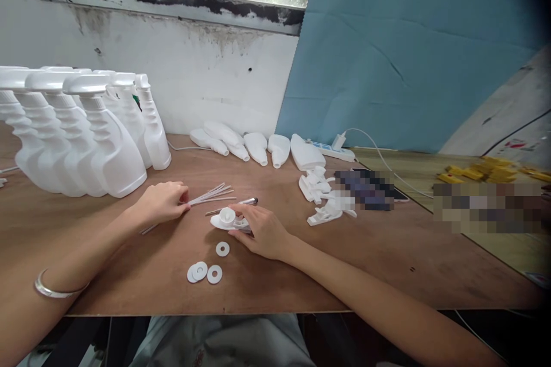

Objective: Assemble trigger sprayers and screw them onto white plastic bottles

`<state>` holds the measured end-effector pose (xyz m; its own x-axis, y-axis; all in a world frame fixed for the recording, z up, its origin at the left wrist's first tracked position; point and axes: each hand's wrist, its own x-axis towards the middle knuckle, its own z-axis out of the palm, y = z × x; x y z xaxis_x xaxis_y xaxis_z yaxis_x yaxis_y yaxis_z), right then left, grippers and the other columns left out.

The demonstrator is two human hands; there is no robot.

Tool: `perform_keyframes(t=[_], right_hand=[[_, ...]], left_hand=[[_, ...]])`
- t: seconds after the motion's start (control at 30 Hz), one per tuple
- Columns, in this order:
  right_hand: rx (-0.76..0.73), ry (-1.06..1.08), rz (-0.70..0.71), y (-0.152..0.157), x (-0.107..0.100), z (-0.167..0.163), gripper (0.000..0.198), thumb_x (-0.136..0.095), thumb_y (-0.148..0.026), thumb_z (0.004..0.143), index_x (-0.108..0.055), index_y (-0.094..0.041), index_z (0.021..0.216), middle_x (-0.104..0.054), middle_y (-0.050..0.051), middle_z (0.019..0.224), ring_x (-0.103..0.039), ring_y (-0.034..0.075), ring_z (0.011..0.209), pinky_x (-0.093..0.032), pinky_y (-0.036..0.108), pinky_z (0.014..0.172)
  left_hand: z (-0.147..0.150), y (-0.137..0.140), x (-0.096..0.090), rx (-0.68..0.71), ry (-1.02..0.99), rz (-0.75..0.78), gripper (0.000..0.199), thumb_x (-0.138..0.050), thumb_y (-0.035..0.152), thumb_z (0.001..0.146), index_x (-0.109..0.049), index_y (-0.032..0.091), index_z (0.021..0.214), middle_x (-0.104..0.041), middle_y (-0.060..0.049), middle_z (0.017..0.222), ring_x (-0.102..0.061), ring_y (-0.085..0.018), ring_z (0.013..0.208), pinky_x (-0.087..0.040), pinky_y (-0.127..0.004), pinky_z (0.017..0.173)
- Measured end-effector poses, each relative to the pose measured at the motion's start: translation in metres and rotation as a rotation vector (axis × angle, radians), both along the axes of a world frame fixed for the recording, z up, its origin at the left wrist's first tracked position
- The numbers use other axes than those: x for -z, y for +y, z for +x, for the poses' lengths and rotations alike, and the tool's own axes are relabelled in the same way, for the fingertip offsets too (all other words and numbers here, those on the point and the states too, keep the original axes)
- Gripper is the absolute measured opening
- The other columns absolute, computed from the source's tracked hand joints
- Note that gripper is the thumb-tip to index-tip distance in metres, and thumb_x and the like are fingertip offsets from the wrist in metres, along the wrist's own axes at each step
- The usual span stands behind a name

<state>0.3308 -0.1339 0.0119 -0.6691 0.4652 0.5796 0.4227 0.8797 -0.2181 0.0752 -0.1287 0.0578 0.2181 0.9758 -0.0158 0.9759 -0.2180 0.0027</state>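
My right hand (266, 230) grips a white trigger spray head (226, 218) just above the brown table, its round collar facing up. To the left, my left hand (165, 202) has its fingers closed at the near end of a bundle of thin clear dip tubes (215, 192). How many tubes the fingers hold is hidden. Behind the spray head lies a slim pen-like tool with a metal end (249, 202). Several white ring washers (214, 274) lie flat near the table's front edge, two of them overlapping.
Upright white spray bottles (114, 149) crowd the left side. Empty white bottles (257, 148) lie along the wall. More spray heads (329, 209) sit to the right, beside a blurred phone-like object (365, 189). Behind is a power strip (331, 151); yellow pieces (486, 169) are far right.
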Motion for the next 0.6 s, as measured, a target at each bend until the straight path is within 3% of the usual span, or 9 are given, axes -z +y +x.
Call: perform_keyframes(t=[0.13,0.23,0.4,0.5,0.6], right_hand=[[-0.003,-0.005,-0.003,0.0001,0.0001,0.0001,0.035,-0.055,-0.03,0.081,-0.044,-0.018,0.112,-0.062,0.008,0.108,-0.061,0.019,0.091,-0.047,0.031,0.078],[-0.002,-0.005,-0.003,0.0004,0.0009,0.0001,0.035,-0.055,-0.03,0.081,-0.044,-0.018,0.112,-0.062,0.009,0.106,-0.061,0.019,0.091,-0.047,0.03,0.077],[0.001,0.012,-0.003,0.0004,0.0012,0.0,0.036,-0.056,-0.03,0.08,-0.044,-0.018,0.112,-0.063,0.008,0.104,-0.061,0.019,0.09,-0.047,0.03,0.077],[-0.003,0.004,-0.003,0.0,0.0005,0.0002,0.036,-0.057,-0.029,0.08,-0.044,-0.018,0.112,-0.063,0.008,0.106,-0.061,0.019,0.09,-0.048,0.03,0.077],[-0.004,-0.009,-0.012,-0.0001,0.0001,0.0005,0.035,-0.057,-0.029,0.08,-0.044,-0.017,0.111,-0.063,0.008,0.105,-0.061,0.02,0.09,-0.048,0.031,0.077]], left_hand=[[0.0027,0.0005,0.0002,-0.044,-0.055,0.045,0.026,-0.042,0.038,0.078,-0.062,0.022,0.073,-0.063,-0.003,0.085,-0.058,-0.021,0.075,-0.034,-0.027,0.055],[0.0016,0.002,0.0017,-0.038,-0.141,0.17,0.027,-0.043,0.04,0.079,-0.063,0.022,0.076,-0.062,-0.003,0.089,-0.057,-0.019,0.077,-0.036,-0.026,0.057],[-0.0005,0.0041,0.0036,0.009,-0.462,0.384,0.031,-0.044,0.045,0.081,-0.06,0.019,0.079,-0.06,-0.004,0.081,-0.054,-0.014,0.064,-0.04,-0.026,0.059],[0.0026,0.0047,0.0042,-0.001,-0.734,0.361,0.031,-0.05,0.047,0.078,-0.058,0.018,0.08,-0.06,-0.002,0.072,-0.054,-0.013,0.058,-0.043,-0.025,0.056],[0.009,0.0029,0.0019,0.018,-1.07,0.228,0.031,-0.058,0.046,0.073,-0.055,0.016,0.079,-0.059,-0.002,0.069,-0.058,-0.014,0.061,-0.048,-0.027,0.058]])
